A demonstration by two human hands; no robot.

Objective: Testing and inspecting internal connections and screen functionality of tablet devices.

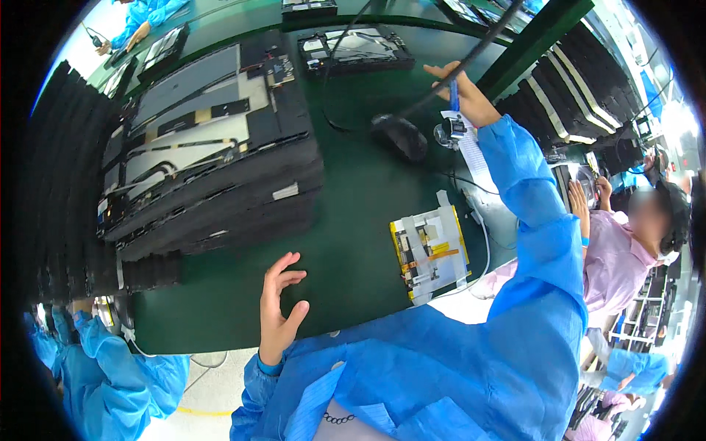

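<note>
My left hand hovers by the near table edge, fingers apart and thumb out, holding nothing. On the right, my right arm reaches forward, and my right hand has its fingers stretched out towards the left. A slim blue item overlaps its palm side; whether it touches the hand I cannot tell. Just below are a small clear and metal part and a white paper strip. Nearer to me lies a flat silver device with yellow edges, taped over, a white cable curving beside it.
Stacked black foam trays with opened flat devices fill the left of the green table. Another tray lies at the back. A black mouse-shaped object sits mid-table. A dark green post rises right. Other people work around.
</note>
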